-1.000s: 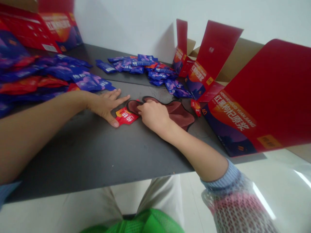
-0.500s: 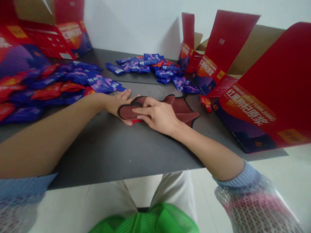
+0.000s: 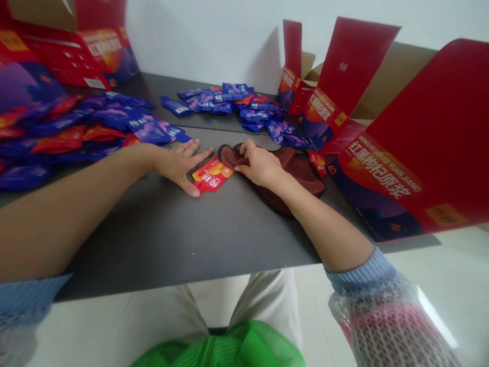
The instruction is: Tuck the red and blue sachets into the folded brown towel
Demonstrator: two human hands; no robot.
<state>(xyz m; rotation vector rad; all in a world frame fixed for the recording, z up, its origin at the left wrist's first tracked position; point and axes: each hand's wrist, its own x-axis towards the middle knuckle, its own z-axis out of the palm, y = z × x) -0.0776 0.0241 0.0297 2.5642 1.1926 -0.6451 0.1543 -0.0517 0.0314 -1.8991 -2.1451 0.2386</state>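
Observation:
A red sachet [image 3: 212, 175] with orange fruit print and white lettering lies flat on the dark grey table [image 3: 183, 239]. My left hand [image 3: 179, 165] rests at its left end, fingers spread, the thumb on or against its lower left corner. Just right of the sachet, my right hand [image 3: 262, 164] has its fingers closed on a brown cloth [image 3: 292, 171] with black edging. The cloth lies bunched under that hand and wrist, and its left tip reaches the sachet's upper right end.
Blue and red sachets form a pile [image 3: 95, 125] at left and another pile [image 3: 229, 99] at the back. Open red cartons [image 3: 412, 153] stand along the right, with another carton [image 3: 110, 56] at back left. One small red sachet [image 3: 318, 163] lies beside the right carton.
My right hand has drawn the cloth back to the right, uncovering the red sachet. My left hand stays by the sachet's left end. The view has shifted slightly.

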